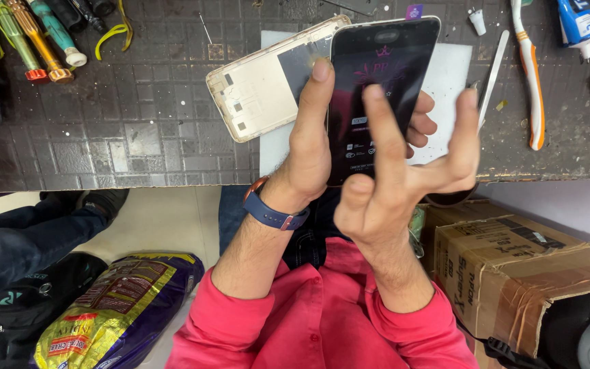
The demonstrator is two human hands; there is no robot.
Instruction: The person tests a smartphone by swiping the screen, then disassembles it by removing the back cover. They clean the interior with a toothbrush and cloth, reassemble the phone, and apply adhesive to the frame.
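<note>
- Two hands in view, both the person's own, red sleeves; blue-strapped watch [272,213] on the left wrist.
- One black phone display [377,89], upright-ish, glass facing the camera, held above the near edge of the dark workbench [104,137] – coloured print shows on the dark glass.
- Left hand [305,154]: wrapped round the display from its left edge, thumb lying along that edge, fingertips peeking out past the right edge. Closed grip, clamped on the display.
- Right hand [390,184]: fingers spread wide, not clamped on anything. Index finger lies up the front of the glass; whether it touches, can't tell. Another finger sticks up to the right, well clear of the screen.
- One gold/beige phone back housing [268,82], inside up, lying tilted on the bench just behind & left of the display, partly on one white mat [448,75].
- Approx. five screwdrivers [32,37] w/ coloured handles, top-left corner – some cropped, so count is rough.
- One pair of metal tweezers [492,75] right of the mat; one white-and-orange toothbrush [528,75] just beyond it.
- One tube w/ blue label [580,24], top right, cropped.
- Below bench level: one taped cardboard box [513,273] at right, one purple-and-yellow bag [117,307] at left, another person's jeans-clad leg [15,239] far left.
</note>
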